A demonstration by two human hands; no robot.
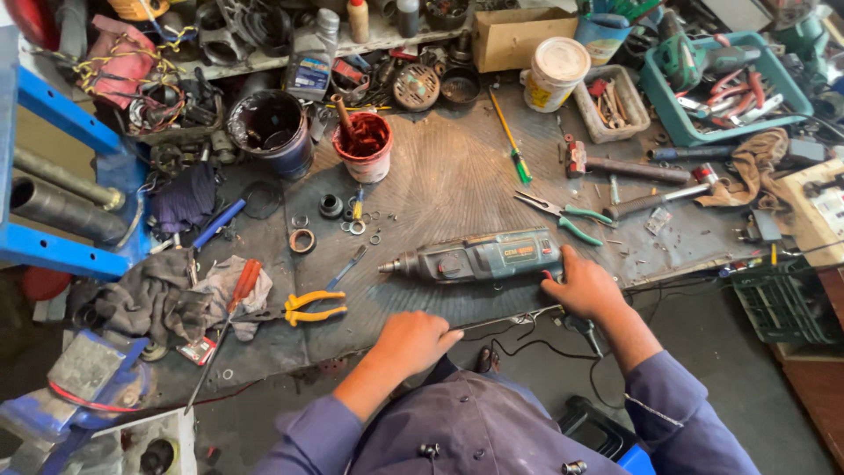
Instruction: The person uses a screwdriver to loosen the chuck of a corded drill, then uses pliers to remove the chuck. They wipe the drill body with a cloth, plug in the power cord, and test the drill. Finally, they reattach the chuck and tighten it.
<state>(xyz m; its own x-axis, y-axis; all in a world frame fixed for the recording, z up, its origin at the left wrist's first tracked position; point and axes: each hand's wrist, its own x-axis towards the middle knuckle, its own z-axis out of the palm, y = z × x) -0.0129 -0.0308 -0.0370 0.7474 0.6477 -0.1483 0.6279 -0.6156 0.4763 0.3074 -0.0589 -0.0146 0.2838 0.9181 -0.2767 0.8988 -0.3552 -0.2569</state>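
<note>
A grey-green power drill (482,256) lies on its side on the dark workbench (440,176), its nose pointing left. My right hand (585,286) is wrapped around the drill's handle end at the bench's front edge. My left hand (413,341) rests closed on the bench edge, a little in front of the drill, holding nothing that I can see. Yellow-handled pliers (312,308) lie to the left of that hand. A black cable (536,343) hangs below the drill's handle.
Green-handled pliers (567,215) and a green screwdriver (512,141) lie behind the drill. A red-stained cup (364,145), a dark bucket (271,130), washers (356,224), rags (167,295), a red screwdriver (239,290), a teal tool tray (721,84) and a blue vise (79,387) crowd the bench.
</note>
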